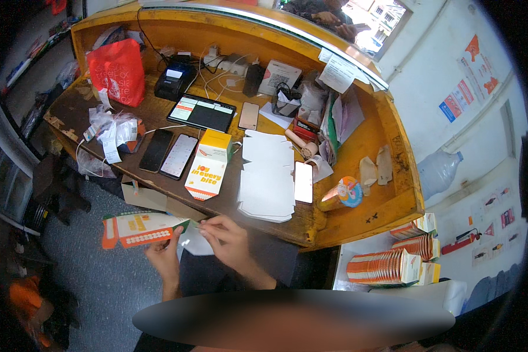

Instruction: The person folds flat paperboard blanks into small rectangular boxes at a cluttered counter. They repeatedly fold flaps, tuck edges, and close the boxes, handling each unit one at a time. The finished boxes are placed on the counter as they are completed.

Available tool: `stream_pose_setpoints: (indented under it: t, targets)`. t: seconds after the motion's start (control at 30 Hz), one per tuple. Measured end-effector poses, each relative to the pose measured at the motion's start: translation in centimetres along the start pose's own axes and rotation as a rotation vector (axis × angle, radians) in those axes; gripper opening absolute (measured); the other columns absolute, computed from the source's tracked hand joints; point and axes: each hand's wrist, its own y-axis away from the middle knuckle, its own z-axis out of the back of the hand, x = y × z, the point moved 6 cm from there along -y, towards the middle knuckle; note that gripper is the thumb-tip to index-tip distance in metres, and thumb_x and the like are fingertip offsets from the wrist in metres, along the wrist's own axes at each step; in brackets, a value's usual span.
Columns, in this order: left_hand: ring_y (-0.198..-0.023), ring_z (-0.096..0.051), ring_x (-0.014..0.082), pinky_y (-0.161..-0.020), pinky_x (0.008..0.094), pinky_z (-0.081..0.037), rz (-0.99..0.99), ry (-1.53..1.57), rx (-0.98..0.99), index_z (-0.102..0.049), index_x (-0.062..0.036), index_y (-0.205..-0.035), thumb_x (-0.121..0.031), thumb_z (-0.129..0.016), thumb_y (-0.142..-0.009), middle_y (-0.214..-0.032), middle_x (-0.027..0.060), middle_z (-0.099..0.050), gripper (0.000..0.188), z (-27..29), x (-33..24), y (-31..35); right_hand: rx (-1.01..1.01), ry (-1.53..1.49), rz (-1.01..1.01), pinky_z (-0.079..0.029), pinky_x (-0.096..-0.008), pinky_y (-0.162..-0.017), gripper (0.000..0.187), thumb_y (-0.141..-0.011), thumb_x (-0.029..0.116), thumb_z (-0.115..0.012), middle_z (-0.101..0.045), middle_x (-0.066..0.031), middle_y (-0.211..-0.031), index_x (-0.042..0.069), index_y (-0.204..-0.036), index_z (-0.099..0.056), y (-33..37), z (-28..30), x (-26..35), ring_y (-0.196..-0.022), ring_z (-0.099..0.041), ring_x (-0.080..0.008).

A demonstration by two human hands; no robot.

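My left hand point(165, 256) grips a printed cardboard carton point(149, 223), white with orange and yellow, by its near edge. The carton is held in the air in front of the desk. At its right end my right hand point(227, 242) pinches the carton's edge, next to a green strip and a white panel. Nearby on the desk's front edge lies another carton point(212, 164), flattened and yellow, white and orange. To its right is a stack of white cardboard blanks point(267, 185).
The wooden desk point(232, 205) carries two dark phones point(179, 156), a tablet point(202, 113), a receipt printer point(175, 80), a red bag point(117, 73) and a white phone point(303, 182). A colourful roll point(341, 193) lies at right. Folded cartons point(378, 267) stand in rows at lower right.
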Motion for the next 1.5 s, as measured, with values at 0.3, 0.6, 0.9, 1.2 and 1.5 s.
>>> stream_pose_setpoints:
  t: [0.3,0.6,0.9,1.2,1.5]
  targets:
    - [-0.101,-0.063,0.0192,-0.084,0.0316,-0.055,-0.158,0.098,0.009,-0.055,0.0049,-0.120,-0.001,-0.069,-0.088,-0.114,0.0131,-0.063,0.035,-0.8,2.5,3.1,-0.009,-0.016,0.002,-0.056,-0.0345,-0.081,0.019,-0.081,0.005,-0.072,-0.063,-0.0116,-0.098,0.004,-0.100,-0.075,0.8,-1.3,1.3,-0.090,-0.065,-0.0254]
    - [-0.106,-0.060,0.0201,-0.089,0.0327,-0.052,0.028,0.442,0.006,-0.053,0.0042,-0.124,-0.003,-0.069,-0.089,-0.118,0.0129,-0.061,0.039,-1.4,2.5,3.6,-0.030,0.026,0.023,-0.054,-0.0353,-0.077,0.022,-0.077,0.003,-0.073,-0.064,-0.0106,-0.095,0.006,-0.099,-0.075,1.2,-1.0,0.6,-0.088,-0.064,-0.0256]
    - [-0.110,-0.058,0.0210,-0.094,0.0338,-0.049,0.061,0.506,0.026,-0.051,0.0034,-0.128,-0.006,-0.068,-0.090,-0.123,0.0127,-0.059,0.043,-1.6,1.1,3.1,0.229,0.190,0.305,-0.051,-0.0405,-0.082,0.042,-0.073,0.003,-0.072,-0.062,-0.0118,-0.107,0.006,-0.114,-0.068,1.0,-2.4,1.7,-0.099,-0.062,-0.0311]
    - [-0.097,-0.064,0.0234,-0.085,0.0341,-0.049,-0.127,-0.038,-0.056,-0.062,0.0055,-0.111,-0.005,-0.071,-0.086,-0.103,0.0168,-0.067,0.028,-0.5,0.6,0.4,0.158,0.012,0.168,-0.049,-0.0408,-0.095,0.042,-0.079,0.006,-0.072,-0.065,-0.0118,-0.112,0.004,-0.120,-0.065,-0.4,-0.7,2.3,-0.110,-0.061,-0.0319]
    - [-0.126,-0.053,0.0324,-0.099,0.0405,-0.047,-0.199,-0.060,0.408,-0.048,-0.0014,-0.132,-0.002,-0.068,-0.083,-0.135,0.0214,-0.052,0.053,-4.3,-1.1,2.5,-0.095,0.165,0.183,-0.056,-0.0371,-0.086,0.044,-0.075,-0.005,-0.060,-0.067,-0.0153,-0.118,0.003,-0.118,-0.065,-1.1,-0.8,1.1,-0.104,-0.068,-0.0301]
